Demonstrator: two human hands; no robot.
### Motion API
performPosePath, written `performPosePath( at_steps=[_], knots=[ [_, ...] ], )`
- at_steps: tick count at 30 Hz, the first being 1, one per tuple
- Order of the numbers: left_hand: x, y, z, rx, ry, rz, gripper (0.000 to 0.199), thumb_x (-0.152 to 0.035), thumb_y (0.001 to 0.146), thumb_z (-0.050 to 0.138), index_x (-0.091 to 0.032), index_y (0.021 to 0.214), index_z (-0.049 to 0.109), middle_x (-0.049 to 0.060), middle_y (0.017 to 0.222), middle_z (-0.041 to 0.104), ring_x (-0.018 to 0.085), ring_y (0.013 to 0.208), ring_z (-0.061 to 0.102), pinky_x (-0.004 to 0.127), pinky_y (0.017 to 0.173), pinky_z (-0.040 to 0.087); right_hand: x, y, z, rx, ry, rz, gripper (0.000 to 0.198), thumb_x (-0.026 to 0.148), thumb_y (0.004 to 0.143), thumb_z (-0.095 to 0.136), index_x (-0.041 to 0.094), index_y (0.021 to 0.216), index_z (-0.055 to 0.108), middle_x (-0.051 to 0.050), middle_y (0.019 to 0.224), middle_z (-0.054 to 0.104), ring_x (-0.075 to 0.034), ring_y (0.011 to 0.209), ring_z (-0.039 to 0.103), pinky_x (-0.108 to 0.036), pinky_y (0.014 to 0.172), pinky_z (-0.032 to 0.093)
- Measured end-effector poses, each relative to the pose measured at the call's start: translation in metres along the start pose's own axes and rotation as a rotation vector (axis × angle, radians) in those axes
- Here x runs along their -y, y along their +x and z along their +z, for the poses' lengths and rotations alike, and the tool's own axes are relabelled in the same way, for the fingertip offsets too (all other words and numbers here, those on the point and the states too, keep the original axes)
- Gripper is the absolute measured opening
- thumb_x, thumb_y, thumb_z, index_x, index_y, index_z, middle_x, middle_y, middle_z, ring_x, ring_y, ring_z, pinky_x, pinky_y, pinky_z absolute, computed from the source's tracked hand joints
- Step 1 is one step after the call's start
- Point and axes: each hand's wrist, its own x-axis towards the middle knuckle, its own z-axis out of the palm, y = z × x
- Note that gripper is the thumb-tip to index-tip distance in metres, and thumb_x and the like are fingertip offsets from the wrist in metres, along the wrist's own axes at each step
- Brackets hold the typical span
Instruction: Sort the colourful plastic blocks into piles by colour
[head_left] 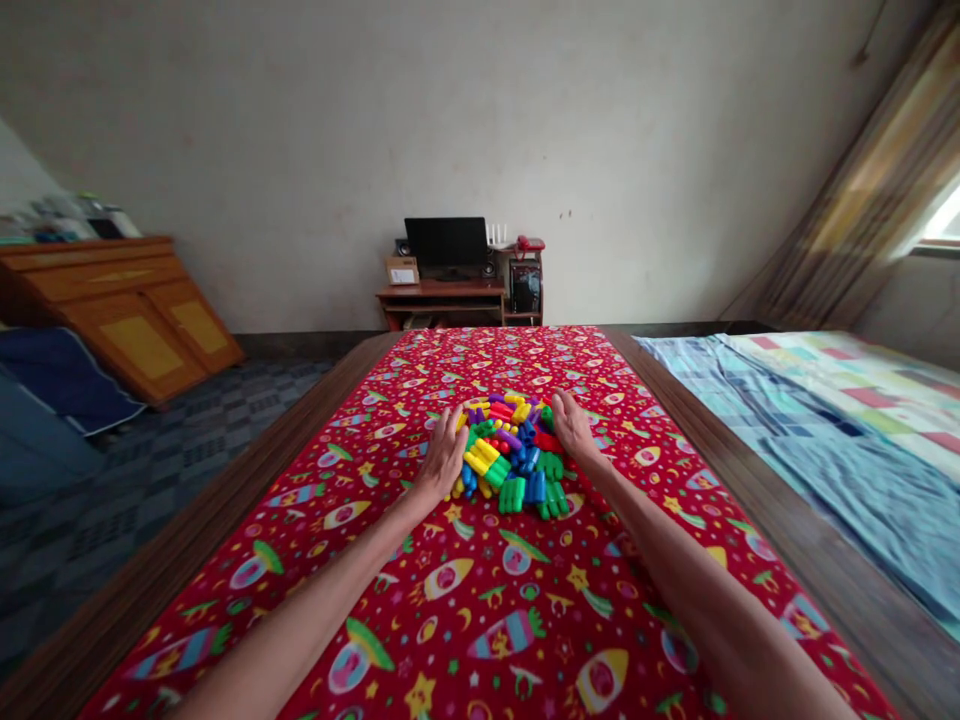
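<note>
A heap of plastic building blocks (512,440) in green, yellow, blue, red and purple lies on a red patterned cloth (517,620). At the heap's left side rests my left hand (445,450), fingers stretched out along the blocks. My right hand (571,425) is against the right side, its fingers extended and pointing away from me. Both hands flank the pile, and neither is closed around a block. Near the front edge of the heap sit green blocks (511,495) and a blue block (535,488). Some pieces are hidden beneath others.
The cloth covers a table with dark wooden edges (757,490). A bed (840,440) stands to the right. Against the far wall, a desk (442,290) holds a monitor (446,243), a box (403,271) and a red telephone (530,243). To the left is a wooden cabinet (120,310).
</note>
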Motion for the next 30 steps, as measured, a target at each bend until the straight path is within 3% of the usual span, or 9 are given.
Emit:
performPosePath(
  at_steps=[4,9,13,16,19,24,30],
  knots=[
    [0.007,0.021,0.017,-0.089,-0.104,-0.04,0.053,-0.052,0.095,0.029,-0.022,0.132,0.051,0.009,0.144,0.049,0.023,0.14,0.034,0.043,0.118,0.022,0.001,0.007,0.019,0.168,-0.002,-0.045,0.044,0.045,0.094,0.037,0.017,0.079,0.067,-0.007,0.083,0.068,-0.021,0.086,0.063,-0.03,0.08,0.047],
    [0.028,0.033,0.006,-0.215,-0.176,-0.116,0.051,-0.046,0.097,0.02,-0.019,0.13,0.048,0.014,0.133,0.056,0.023,0.126,0.052,0.044,0.109,0.039,-0.007,0.009,0.013,0.207,0.081,-0.075,0.049,0.048,0.093,0.038,0.013,0.086,0.07,-0.003,0.073,0.068,-0.019,0.071,0.062,-0.025,0.062,0.046],
    [0.044,0.036,-0.003,-0.298,-0.22,-0.16,0.047,-0.046,0.097,0.022,-0.019,0.123,0.05,0.014,0.124,0.061,0.024,0.118,0.058,0.045,0.104,0.044,-0.017,0.016,0.004,0.115,0.009,-0.043,0.03,0.03,0.086,0.052,0.014,0.101,0.072,-0.006,0.089,0.074,-0.02,0.08,0.067,-0.027,0.071,0.05],
    [0.049,0.037,-0.001,-0.304,-0.241,-0.161,0.044,-0.049,0.095,0.027,-0.02,0.116,0.053,0.013,0.119,0.063,0.024,0.115,0.06,0.045,0.101,0.047,-0.015,0.017,0.011,0.162,-0.084,-0.093,0.031,0.024,0.082,0.059,0.018,0.11,0.07,-0.007,0.101,0.074,-0.022,0.091,0.068,-0.03,0.081,0.051],
    [0.049,0.037,0.002,-0.289,-0.254,-0.151,0.044,-0.05,0.094,0.03,-0.02,0.113,0.056,0.012,0.117,0.064,0.023,0.113,0.06,0.044,0.102,0.046,-0.007,0.015,0.021,0.195,-0.177,-0.097,0.035,0.021,0.08,0.061,0.02,0.113,0.07,-0.006,0.097,0.075,-0.023,0.089,0.069,-0.031,0.08,0.051],
    [0.048,0.035,0.002,-0.263,-0.271,-0.147,0.046,-0.053,0.092,0.031,-0.02,0.108,0.059,0.012,0.118,0.064,0.024,0.112,0.061,0.042,0.101,0.047,-0.016,0.022,0.012,-0.006,-0.201,-0.026,0.034,0.023,0.077,0.062,0.018,0.109,0.072,-0.008,0.094,0.075,-0.022,0.087,0.069,-0.03,0.079,0.051],
    [0.048,0.036,0.0,-0.244,-0.275,-0.125,0.048,-0.057,0.09,0.035,-0.021,0.104,0.062,0.011,0.115,0.066,0.027,0.11,0.061,0.046,0.1,0.047,-0.076,0.046,-0.067,-0.348,-0.189,0.123,0.047,0.041,0.075,0.059,0.008,0.106,0.072,-0.013,0.081,0.074,-0.023,0.073,0.066,-0.032,0.071,0.05]
  ],
)
